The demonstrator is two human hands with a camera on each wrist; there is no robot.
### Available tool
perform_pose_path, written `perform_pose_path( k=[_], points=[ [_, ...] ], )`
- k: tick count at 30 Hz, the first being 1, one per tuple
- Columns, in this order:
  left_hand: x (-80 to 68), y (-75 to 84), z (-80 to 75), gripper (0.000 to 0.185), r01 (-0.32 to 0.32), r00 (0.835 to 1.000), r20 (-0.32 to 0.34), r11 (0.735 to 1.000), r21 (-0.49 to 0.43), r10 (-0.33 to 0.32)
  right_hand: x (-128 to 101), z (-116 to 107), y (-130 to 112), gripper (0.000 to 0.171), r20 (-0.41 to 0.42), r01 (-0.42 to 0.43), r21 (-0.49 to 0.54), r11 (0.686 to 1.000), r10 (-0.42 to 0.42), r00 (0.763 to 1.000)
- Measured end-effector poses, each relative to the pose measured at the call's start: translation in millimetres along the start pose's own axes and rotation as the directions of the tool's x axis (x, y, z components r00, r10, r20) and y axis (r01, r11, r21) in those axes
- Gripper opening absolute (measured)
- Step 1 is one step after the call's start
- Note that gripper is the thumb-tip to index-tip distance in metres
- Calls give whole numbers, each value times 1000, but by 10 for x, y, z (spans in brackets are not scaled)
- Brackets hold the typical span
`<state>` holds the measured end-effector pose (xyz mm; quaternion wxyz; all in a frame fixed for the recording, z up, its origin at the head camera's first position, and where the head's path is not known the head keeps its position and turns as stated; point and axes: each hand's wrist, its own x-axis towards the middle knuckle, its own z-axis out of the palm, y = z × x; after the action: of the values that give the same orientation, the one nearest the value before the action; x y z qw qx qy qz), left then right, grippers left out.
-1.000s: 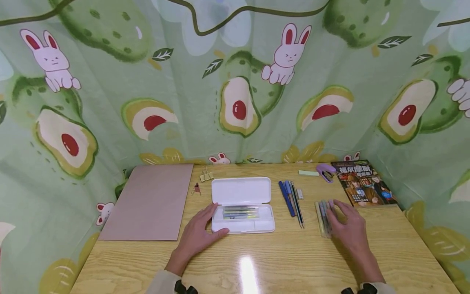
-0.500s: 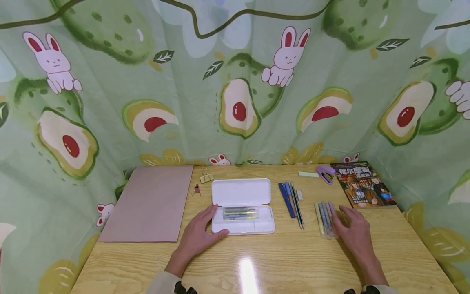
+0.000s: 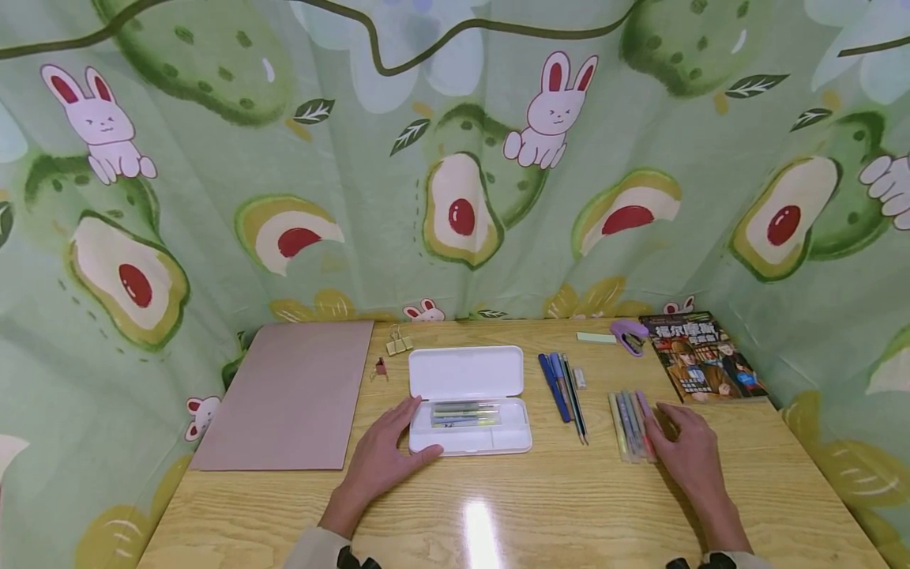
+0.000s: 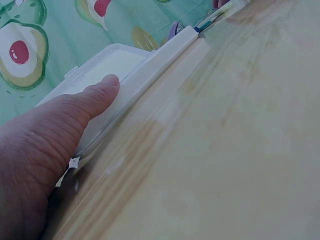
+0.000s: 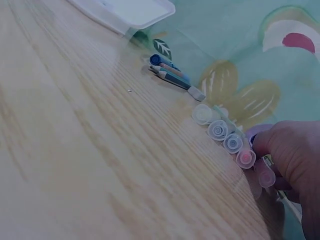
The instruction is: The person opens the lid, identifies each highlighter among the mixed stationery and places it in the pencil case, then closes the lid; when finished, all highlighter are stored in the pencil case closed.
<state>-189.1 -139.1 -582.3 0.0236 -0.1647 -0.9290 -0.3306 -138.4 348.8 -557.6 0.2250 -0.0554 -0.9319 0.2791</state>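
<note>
An open white pencil case (image 3: 509, 436) lies mid-table with its lid folded back. Inside sits a clear packet of thin pens (image 3: 465, 413). My left hand (image 3: 384, 454) grips the case's left end, forefinger at the back corner; in the left wrist view, its thumb (image 4: 102, 95) lies over the near rim. A row of pastel highlighters (image 3: 626, 427) lies to the right. My right hand (image 3: 686, 446) is at the row's right end, with thumb and fingers about the outermost, purple-pink highlighter (image 5: 266, 176). The other fingertips are hidden in the right wrist view.
Between case and highlighters lie blue pens (image 3: 554, 387), pencils (image 3: 577, 407) and an eraser (image 3: 580, 379). Behind are a pale green strip (image 3: 596, 337), purple stapler (image 3: 631, 337) and magazine (image 3: 704, 359). A mauve board (image 3: 291, 395) and binder clips (image 3: 399, 341) lie left.
My right hand has shifted slightly right and toward me, uncovering more of the highlighter row. My left hand and the pencil case have stayed put.
</note>
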Motion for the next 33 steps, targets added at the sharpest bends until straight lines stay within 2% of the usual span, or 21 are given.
perform_pose_path(
  k=[6, 16, 22, 24, 27, 33],
  points=[
    [-4, -1, 2, 98, -1, 1000, -3, 1000, -2, 1, 15, -10, 33, 35, -7, -19, -43, 999, 19, 1000],
    [-3, -9, 0, 98, -2, 1000, 4, 1000, 0, 2, -1, 7, 56, 22, -91, -122, -114, 986, 112, 990],
    [-6, -8, 7, 98, -3, 1000, 7, 1000, -3, 3, -14, 12, 23, 24, -114, -156, -123, 980, 143, 983],
    [-9, -7, 8, 97, -3, 1000, 9, 1000, -5, 3, -13, 7, -10, 23, -138, -135, -102, 986, 120, 983],
    [-9, -5, 5, 97, -3, 1000, 9, 1000, -5, 4, 7, -2, -94, 20, -165, -57, -57, 997, 47, 985],
    [-5, 0, -5, 97, -4, 1000, 3, 1000, -3, 4, 46, 70, -324, 15, -146, 120, 15, 993, -117, 982]
  ],
)
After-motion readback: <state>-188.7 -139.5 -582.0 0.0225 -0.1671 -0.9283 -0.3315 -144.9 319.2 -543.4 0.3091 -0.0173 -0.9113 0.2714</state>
